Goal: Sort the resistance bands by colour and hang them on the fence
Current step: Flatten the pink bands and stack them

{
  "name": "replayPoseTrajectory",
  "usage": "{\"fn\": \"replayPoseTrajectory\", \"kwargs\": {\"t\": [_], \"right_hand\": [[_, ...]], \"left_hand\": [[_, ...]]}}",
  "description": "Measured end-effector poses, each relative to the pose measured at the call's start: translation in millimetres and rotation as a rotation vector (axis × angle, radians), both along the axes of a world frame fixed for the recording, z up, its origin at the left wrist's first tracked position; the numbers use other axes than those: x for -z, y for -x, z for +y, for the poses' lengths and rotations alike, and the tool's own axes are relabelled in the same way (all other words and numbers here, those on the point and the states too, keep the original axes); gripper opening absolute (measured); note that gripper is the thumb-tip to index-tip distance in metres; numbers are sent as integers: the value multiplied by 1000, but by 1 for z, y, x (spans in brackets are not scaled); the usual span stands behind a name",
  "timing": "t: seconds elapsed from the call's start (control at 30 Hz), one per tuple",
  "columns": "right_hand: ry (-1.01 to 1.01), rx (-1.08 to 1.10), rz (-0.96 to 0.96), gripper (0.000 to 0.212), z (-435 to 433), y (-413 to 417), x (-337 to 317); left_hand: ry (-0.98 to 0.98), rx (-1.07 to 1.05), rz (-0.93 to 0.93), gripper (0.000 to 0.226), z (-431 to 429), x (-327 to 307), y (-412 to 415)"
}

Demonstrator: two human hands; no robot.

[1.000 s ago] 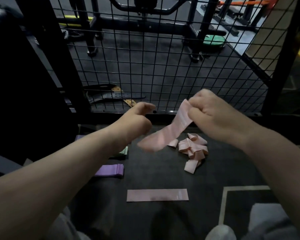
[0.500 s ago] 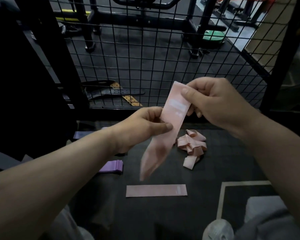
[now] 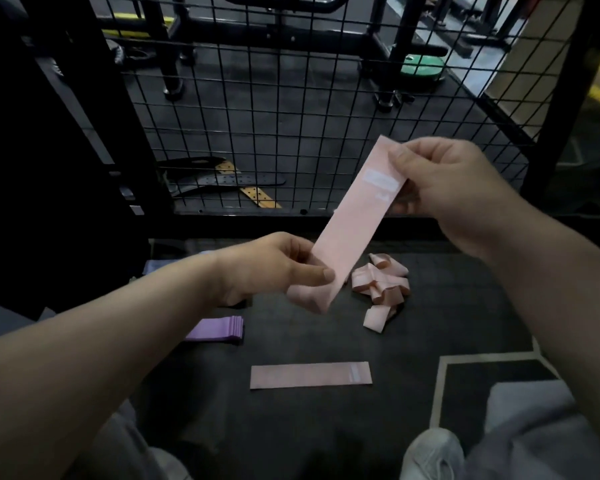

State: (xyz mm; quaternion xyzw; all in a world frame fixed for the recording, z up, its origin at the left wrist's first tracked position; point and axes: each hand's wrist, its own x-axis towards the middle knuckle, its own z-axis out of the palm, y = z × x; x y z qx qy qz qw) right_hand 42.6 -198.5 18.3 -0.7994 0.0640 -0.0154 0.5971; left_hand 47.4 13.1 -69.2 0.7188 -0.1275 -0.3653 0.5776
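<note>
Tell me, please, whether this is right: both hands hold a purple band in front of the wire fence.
Not quite: in the head view the band is pink, not purple; left hand and right hand do hold it before the fence.

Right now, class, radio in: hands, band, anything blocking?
Left hand pinches lower end, right hand upper end, of flat pink resistance band. Not yet on black wire-mesh fence. Nothing seen blocking.

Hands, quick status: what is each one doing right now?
Left hand: pinches the lower end of the pink band.
Right hand: pinches the upper end of the same pink band.
</note>
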Motion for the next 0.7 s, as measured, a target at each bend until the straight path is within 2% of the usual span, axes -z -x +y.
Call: {"fn": "replayPoseTrajectory", "kwargs": {"t": [0.1, 0.23, 0.37, 0.57, 0.7], "right_hand": [[84, 61, 34, 16, -12, -1, 2], [300, 6, 115, 7, -27, 7, 18], [421, -18, 224, 8, -41, 16, 31], [400, 2, 421, 11, -61, 28, 46], [330, -2, 476, 8, -72, 35, 50]], "left_hand": [[-115, 101, -7, 16, 8, -1, 1], [-334, 137, -40, 18, 28, 7, 3], [-388, 161, 4, 25, 40, 17, 3], [-422, 131, 4, 25, 55, 23, 4], [-425, -16, 21, 37, 68, 28, 0]]}}
